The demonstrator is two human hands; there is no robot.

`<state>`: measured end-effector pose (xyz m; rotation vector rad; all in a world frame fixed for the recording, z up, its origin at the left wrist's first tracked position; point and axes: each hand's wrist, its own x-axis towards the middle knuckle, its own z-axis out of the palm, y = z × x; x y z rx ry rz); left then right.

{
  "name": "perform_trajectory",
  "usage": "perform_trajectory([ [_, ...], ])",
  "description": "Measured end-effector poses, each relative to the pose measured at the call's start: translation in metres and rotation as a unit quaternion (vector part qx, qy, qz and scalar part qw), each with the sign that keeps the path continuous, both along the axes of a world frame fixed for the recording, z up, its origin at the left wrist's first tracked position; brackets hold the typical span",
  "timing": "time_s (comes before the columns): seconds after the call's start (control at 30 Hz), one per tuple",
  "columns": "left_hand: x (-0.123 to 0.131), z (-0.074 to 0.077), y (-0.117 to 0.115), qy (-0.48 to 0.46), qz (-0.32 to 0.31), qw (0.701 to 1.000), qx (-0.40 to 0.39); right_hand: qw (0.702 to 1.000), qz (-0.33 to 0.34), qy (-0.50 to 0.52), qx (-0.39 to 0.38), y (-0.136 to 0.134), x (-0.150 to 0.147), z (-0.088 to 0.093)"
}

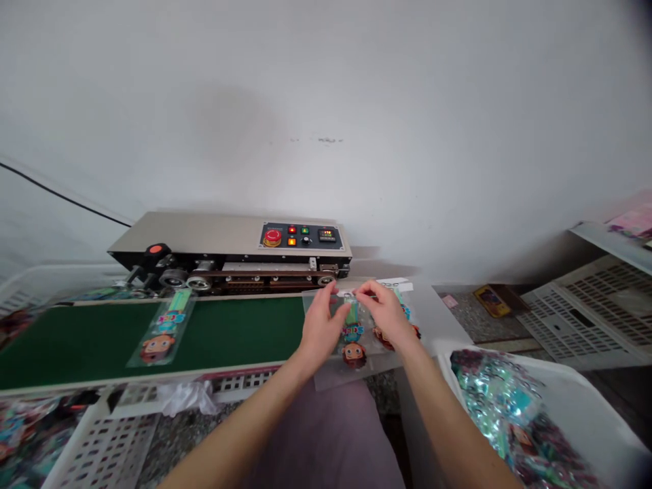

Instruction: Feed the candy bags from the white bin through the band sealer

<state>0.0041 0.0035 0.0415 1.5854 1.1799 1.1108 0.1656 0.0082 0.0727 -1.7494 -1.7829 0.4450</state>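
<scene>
My left hand and my right hand both pinch the top edge of a clear packet printed with a cartoon head. The packet lies at the right end of the green conveyor belt, just in front of the sealing machine. More such packets lie under my right hand. Another packet rides on the belt further left, its top under the machine's rollers.
A white bag full of colourful packets sits at the lower right. White plastic crates stand at the right, another crate at the lower left. A red stop button is on the machine's panel.
</scene>
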Motion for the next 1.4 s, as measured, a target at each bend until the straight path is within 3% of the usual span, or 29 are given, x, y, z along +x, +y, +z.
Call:
perform_trajectory([
  [0.13,0.002,0.01,0.01,-0.133,-0.02,0.988,-0.074,0.976,0.04,0.214,-0.012,-0.015,-0.004,0.01],
  [0.27,0.006,0.009,0.01,-0.124,-0.01,0.99,-0.061,0.971,0.031,0.236,-0.024,-0.013,-0.005,0.005],
  [0.47,0.011,0.002,0.014,-0.036,0.029,0.999,-0.014,0.979,-0.011,0.202,-0.013,0.006,-0.001,-0.013],
  [0.57,0.008,-0.002,0.011,0.049,0.038,0.996,0.066,0.981,-0.022,0.194,-0.015,0.017,0.003,-0.019],
  [0.7,0.001,-0.01,-0.003,0.168,0.012,0.963,0.211,0.981,-0.012,0.192,-0.036,0.025,0.012,-0.021],
  [0.83,-0.003,-0.009,-0.017,0.227,-0.022,0.938,0.26,0.981,0.016,0.189,-0.052,0.023,0.018,-0.017],
  [1.0,0.001,-0.008,-0.024,0.302,-0.117,0.894,0.31,0.99,0.006,0.138,-0.028,0.029,0.014,-0.023],
  [1.2,0.007,-0.022,-0.013,0.431,-0.184,0.842,0.269,0.998,-0.052,0.025,0.035,0.043,0.007,-0.029],
  [1.3,0.006,-0.026,-0.012,0.465,-0.188,0.829,0.246,0.996,-0.054,-0.039,0.051,0.027,0.016,-0.027],
  [1.4,0.006,-0.028,-0.018,0.462,-0.164,0.841,0.23,0.979,-0.064,-0.187,0.057,-0.008,0.033,-0.03],
])
